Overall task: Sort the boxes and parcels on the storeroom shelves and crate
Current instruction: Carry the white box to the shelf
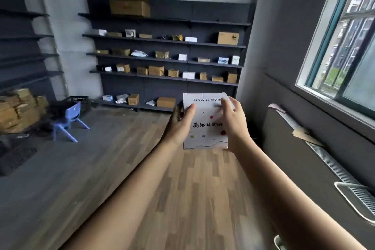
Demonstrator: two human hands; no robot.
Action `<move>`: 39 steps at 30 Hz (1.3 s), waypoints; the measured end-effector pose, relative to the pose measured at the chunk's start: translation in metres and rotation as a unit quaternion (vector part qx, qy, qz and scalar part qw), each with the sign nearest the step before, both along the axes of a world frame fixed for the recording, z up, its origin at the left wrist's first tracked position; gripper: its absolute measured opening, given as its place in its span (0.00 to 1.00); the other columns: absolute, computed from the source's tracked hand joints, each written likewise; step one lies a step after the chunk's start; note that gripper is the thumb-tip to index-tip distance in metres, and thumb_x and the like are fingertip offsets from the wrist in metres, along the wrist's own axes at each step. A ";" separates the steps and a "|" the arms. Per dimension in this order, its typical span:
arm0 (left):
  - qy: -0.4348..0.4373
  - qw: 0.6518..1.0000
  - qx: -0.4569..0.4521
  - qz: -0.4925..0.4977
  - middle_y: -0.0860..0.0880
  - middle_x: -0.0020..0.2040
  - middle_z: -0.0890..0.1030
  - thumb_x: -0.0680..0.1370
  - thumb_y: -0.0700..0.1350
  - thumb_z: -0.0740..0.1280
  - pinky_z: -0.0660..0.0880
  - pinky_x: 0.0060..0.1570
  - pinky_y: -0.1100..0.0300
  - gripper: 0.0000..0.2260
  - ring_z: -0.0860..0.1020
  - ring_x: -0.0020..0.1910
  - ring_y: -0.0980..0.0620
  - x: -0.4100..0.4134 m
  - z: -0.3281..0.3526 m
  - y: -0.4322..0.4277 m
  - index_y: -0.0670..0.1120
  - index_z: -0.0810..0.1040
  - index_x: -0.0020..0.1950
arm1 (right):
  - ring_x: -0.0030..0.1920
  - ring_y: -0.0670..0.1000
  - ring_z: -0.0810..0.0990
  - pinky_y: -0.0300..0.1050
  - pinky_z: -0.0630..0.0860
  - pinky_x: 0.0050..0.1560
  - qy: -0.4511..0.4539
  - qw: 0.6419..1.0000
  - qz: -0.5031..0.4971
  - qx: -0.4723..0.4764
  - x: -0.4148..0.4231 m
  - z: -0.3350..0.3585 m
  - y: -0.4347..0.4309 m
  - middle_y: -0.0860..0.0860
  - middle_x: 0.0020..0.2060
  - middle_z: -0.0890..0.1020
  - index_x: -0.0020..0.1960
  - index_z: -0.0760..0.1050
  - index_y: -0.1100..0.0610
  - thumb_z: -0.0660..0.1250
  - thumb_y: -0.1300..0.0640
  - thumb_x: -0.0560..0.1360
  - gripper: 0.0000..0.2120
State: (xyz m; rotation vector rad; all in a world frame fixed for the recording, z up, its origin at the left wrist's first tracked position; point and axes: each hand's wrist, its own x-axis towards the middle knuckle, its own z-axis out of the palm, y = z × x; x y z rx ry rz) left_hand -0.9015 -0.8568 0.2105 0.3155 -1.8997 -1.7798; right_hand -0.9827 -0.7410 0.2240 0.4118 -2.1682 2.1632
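One white box (205, 116) gripped between left hand (179, 126) and right hand (233, 122) above wooden floor (192, 189), shelves (162, 89) beyond

On the left hand (178, 128), fingers lie mostly hidden behind the white printed cardboard box (205, 128). Labels along the dark wall shelves (162, 89) are too small to read. The left edge cuts off the stacked brown cartons (18, 107).
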 end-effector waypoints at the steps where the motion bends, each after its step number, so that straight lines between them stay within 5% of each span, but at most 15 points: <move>1: 0.002 1.000 -0.001 0.003 0.58 0.60 0.77 0.80 0.59 0.60 0.71 0.47 0.64 0.17 0.76 0.58 0.57 -0.023 0.000 -0.016 0.60 0.69 0.69 | 0.55 0.47 0.76 0.50 0.74 0.58 0.004 1.000 0.006 -0.004 -0.021 0.000 -0.015 0.46 0.58 0.77 0.71 0.66 0.49 0.59 0.45 0.79 0.22; 7: 0.006 0.999 -0.029 0.019 0.60 0.61 0.72 0.80 0.61 0.58 0.67 0.48 0.64 0.21 0.70 0.57 0.58 -0.167 0.027 -0.115 0.58 0.67 0.71 | 0.48 0.36 0.74 0.42 0.70 0.55 0.057 0.998 0.015 -0.009 -0.143 0.020 -0.106 0.37 0.46 0.74 0.74 0.60 0.47 0.59 0.45 0.81 0.24; 11: 0.008 0.999 -0.045 0.011 0.59 0.57 0.74 0.79 0.63 0.58 0.65 0.53 0.60 0.19 0.72 0.56 0.56 -0.256 0.050 -0.165 0.58 0.71 0.67 | 0.50 0.39 0.75 0.39 0.69 0.54 0.086 0.996 0.012 0.005 -0.227 0.040 -0.148 0.45 0.55 0.76 0.76 0.59 0.48 0.60 0.44 0.80 0.26; 17: 0.024 0.997 -0.069 -0.032 0.58 0.52 0.82 0.79 0.56 0.65 0.73 0.44 0.66 0.13 0.79 0.51 0.60 -0.379 0.042 -0.218 0.57 0.76 0.62 | 0.59 0.48 0.75 0.48 0.72 0.62 0.081 0.996 -0.037 0.005 -0.364 0.044 -0.193 0.48 0.60 0.76 0.71 0.67 0.52 0.59 0.41 0.80 0.24; 21: 0.025 0.996 -0.074 -0.039 0.55 0.56 0.81 0.78 0.53 0.68 0.72 0.38 0.76 0.19 0.78 0.49 0.64 -0.462 0.033 -0.248 0.52 0.73 0.67 | 0.57 0.48 0.76 0.42 0.70 0.55 0.074 0.996 -0.041 -0.001 -0.451 0.034 -0.219 0.49 0.57 0.79 0.66 0.71 0.54 0.58 0.42 0.80 0.21; 24: 0.021 0.996 -0.080 -0.036 0.62 0.51 0.78 0.78 0.51 0.68 0.68 0.33 0.81 0.12 0.75 0.48 0.67 -0.553 0.030 -0.266 0.58 0.70 0.59 | 0.57 0.49 0.77 0.48 0.74 0.60 0.061 0.998 -0.034 -0.006 -0.546 0.025 -0.245 0.49 0.57 0.79 0.66 0.70 0.52 0.57 0.39 0.80 0.21; 27: 0.013 0.997 -0.072 -0.040 0.65 0.52 0.76 0.76 0.56 0.68 0.69 0.46 0.78 0.15 0.75 0.54 0.63 -0.614 0.028 -0.283 0.62 0.67 0.58 | 0.53 0.49 0.76 0.52 0.73 0.60 0.068 0.997 -0.019 -0.012 -0.606 0.021 -0.257 0.45 0.53 0.78 0.62 0.70 0.48 0.56 0.39 0.80 0.18; 30: 0.003 0.997 -0.072 -0.040 0.59 0.64 0.76 0.64 0.72 0.69 0.69 0.67 0.54 0.39 0.74 0.64 0.57 -0.702 0.043 -0.303 0.59 0.64 0.70 | 0.44 0.46 0.73 0.46 0.72 0.50 0.098 0.995 -0.020 0.007 -0.699 0.035 -0.276 0.41 0.42 0.75 0.51 0.70 0.47 0.53 0.41 0.81 0.13; 32: 0.010 0.998 -0.058 -0.034 0.58 0.60 0.80 0.67 0.69 0.69 0.73 0.63 0.53 0.28 0.77 0.60 0.58 -0.754 0.046 -0.316 0.64 0.68 0.64 | 0.43 0.47 0.74 0.45 0.71 0.46 0.111 0.994 -0.018 0.010 -0.750 0.043 -0.287 0.42 0.39 0.75 0.50 0.71 0.48 0.52 0.40 0.81 0.15; 34: 0.018 0.998 -0.049 -0.026 0.59 0.56 0.80 0.74 0.61 0.68 0.74 0.54 0.62 0.15 0.78 0.55 0.61 -0.799 0.047 -0.327 0.65 0.69 0.58 | 0.43 0.49 0.75 0.46 0.72 0.47 0.111 0.994 -0.013 0.013 -0.794 0.043 -0.299 0.42 0.39 0.76 0.53 0.72 0.47 0.52 0.39 0.81 0.16; 39: 0.040 0.999 -0.009 -0.011 0.60 0.55 0.80 0.77 0.59 0.65 0.71 0.46 0.66 0.14 0.77 0.53 0.63 -0.908 0.051 -0.358 0.62 0.71 0.62 | 0.40 0.44 0.77 0.37 0.71 0.37 0.121 0.993 -0.002 0.009 -0.894 0.040 -0.326 0.40 0.44 0.79 0.59 0.71 0.46 0.57 0.48 0.81 0.09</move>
